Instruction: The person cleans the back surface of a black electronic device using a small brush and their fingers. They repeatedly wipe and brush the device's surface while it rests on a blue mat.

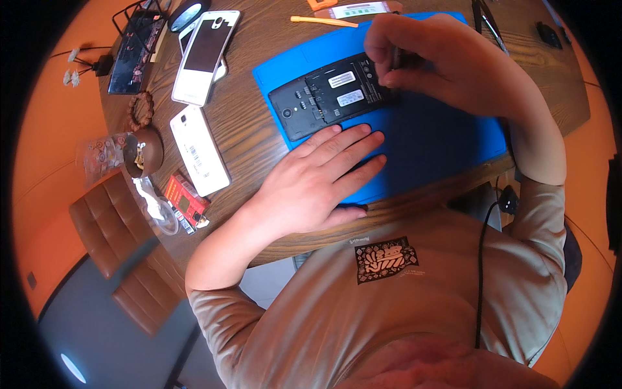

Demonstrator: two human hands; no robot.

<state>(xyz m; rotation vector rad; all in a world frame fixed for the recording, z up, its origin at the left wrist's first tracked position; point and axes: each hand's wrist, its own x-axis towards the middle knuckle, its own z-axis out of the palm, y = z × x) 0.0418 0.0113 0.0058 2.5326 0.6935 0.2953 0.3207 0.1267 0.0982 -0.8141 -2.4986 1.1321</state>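
A smartphone with its back cover off (pixel 291 124) lies on a blue work mat (pixel 437 141), its camera at the left end. Its black battery (pixel 342 109) bears printed labels. My left hand (pixel 325 175) rests on the mat with fingers spread, the fingertips at the phone's lower edge. Over the phone's right end is my right hand (pixel 413 63), thumb and fingers curled. Something dark and small shows between them, but what it is cannot be told. The hand hides that end of the phone.
Left of the mat lie a white phone back cover (pixel 199 150), a white phone case (pixel 194 82), a dark phone (pixel 133 53), a red box (pixel 184 194) and a brown cup (pixel 150 150). An orange pry tool (pixel 323 21) and tweezers (pixel 493 29) lie beyond it.
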